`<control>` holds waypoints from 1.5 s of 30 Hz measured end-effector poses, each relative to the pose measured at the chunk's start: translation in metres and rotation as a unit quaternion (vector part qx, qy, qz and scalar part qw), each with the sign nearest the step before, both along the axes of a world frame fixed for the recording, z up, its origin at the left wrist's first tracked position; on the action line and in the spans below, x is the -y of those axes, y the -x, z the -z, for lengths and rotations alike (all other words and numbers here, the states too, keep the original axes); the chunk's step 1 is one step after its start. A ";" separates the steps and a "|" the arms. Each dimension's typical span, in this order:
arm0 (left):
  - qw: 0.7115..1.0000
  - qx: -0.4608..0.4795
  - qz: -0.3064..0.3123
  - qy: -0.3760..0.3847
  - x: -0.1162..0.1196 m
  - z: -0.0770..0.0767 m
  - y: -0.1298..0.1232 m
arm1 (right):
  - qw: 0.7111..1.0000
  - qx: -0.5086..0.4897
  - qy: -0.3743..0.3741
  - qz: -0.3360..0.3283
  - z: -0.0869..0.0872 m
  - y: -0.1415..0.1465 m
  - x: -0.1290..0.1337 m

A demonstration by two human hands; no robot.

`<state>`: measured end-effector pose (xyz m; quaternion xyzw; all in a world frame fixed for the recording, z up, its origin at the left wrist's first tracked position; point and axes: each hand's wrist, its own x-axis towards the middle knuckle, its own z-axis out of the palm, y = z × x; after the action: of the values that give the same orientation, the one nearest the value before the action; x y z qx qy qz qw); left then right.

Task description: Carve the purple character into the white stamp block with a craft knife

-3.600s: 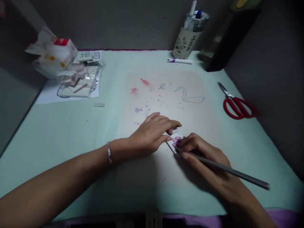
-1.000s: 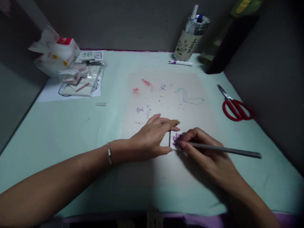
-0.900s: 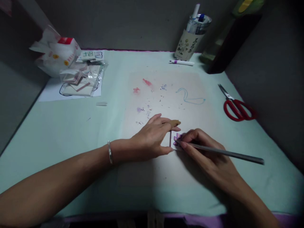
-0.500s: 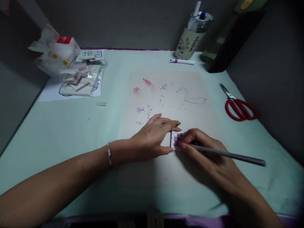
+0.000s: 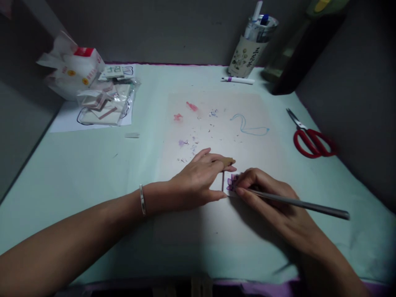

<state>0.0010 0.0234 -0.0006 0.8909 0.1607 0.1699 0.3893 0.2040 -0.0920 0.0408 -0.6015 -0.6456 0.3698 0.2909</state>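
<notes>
My left hand (image 5: 201,179) rests palm down, its thumb and a finger on either side of a small white block (image 5: 229,191), pinning it to the paper. A tan wrapping (image 5: 228,161) covers one finger of that hand. Purple petal-like lines (image 5: 229,184) and a dark straight line mark the block's top. Pinched in my right hand (image 5: 266,194) is a slim grey pen-shaped tool (image 5: 309,204), angled down to the right. Its tip meets the purple drawing but is hidden behind my fingers.
A pale sheet (image 5: 185,231) with small shavings and a blue outline lies beneath. Red-handled scissors (image 5: 312,142) lie right; a purple-banded marker (image 5: 238,80), pen jar (image 5: 247,53) and dark bottle (image 5: 305,53) stand behind. Bagged white blocks (image 5: 105,111) sit at left.
The tool's rear end has shifted slightly right and down, and my right fingers have moved a little, showing more of the purple drawing. My left hand stays in place.
</notes>
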 end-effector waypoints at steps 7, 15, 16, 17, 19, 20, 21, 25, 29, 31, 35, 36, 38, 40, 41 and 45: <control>1.000 0.004 -0.003 0.001 0.001 0.002 -0.001 | 1.000 -0.009 -0.006 -0.001 0.000 0.001 -0.001; 1.000 0.001 -0.002 0.007 0.001 0.001 0.000 | 0.996 -0.017 -0.007 0.082 0.006 0.008 0.003; 1.000 -0.001 -0.002 0.008 0.000 0.000 0.000 | 0.996 -0.017 -0.004 0.084 0.006 0.008 0.004; 1.000 -0.003 -0.001 0.009 0.000 0.000 0.000 | 0.996 -0.018 -0.002 0.084 0.006 0.009 0.004; 1.000 -0.004 0.000 0.010 0.000 0.000 0.000 | 0.997 -0.019 0.003 0.078 0.006 0.008 0.005; 1.000 -0.003 0.001 0.011 -0.001 0.000 0.000 | 0.997 -0.019 0.006 0.074 0.005 0.008 0.005; 1.000 -0.002 0.002 0.011 -0.001 0.000 0.000 | 0.997 -0.019 0.007 0.070 0.005 0.008 0.005; 1.000 -0.002 0.003 0.009 -0.001 0.000 0.000 | 0.998 -0.021 0.007 0.066 0.004 0.008 0.003; 1.000 -0.006 -0.001 0.011 0.000 0.001 -0.001 | 0.996 -0.026 0.012 0.082 0.004 0.010 0.004; 1.000 -0.002 -0.003 0.013 -0.002 0.002 -0.001 | 0.995 -0.027 0.010 0.093 0.005 0.011 0.005; 1.000 0.005 0.017 0.024 -0.008 0.003 0.002 | 0.988 -0.042 0.004 0.147 0.006 0.016 0.006; 0.999 0.003 0.030 0.029 -0.009 0.003 0.004 | 0.986 -0.048 0.007 0.160 0.005 0.018 0.006; 0.998 0.000 0.050 0.032 -0.012 0.000 0.006 | 0.982 -0.060 0.017 0.178 0.003 0.021 0.006; 0.998 0.007 0.053 0.022 -0.014 -0.002 0.007 | 0.979 -0.069 0.027 0.190 0.001 0.024 0.007; 0.999 0.010 0.050 0.015 -0.014 -0.003 0.007 | 0.978 -0.072 0.028 0.195 0.000 0.026 0.007; 0.999 0.023 0.043 0.009 -0.014 -0.005 0.004 | 0.973 -0.062 0.024 0.220 0.002 0.034 0.012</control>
<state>-0.0025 0.0378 0.0044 0.8894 0.1151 0.1722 0.4076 0.1702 -0.1043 0.0390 -0.7111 -0.4692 0.3489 0.3904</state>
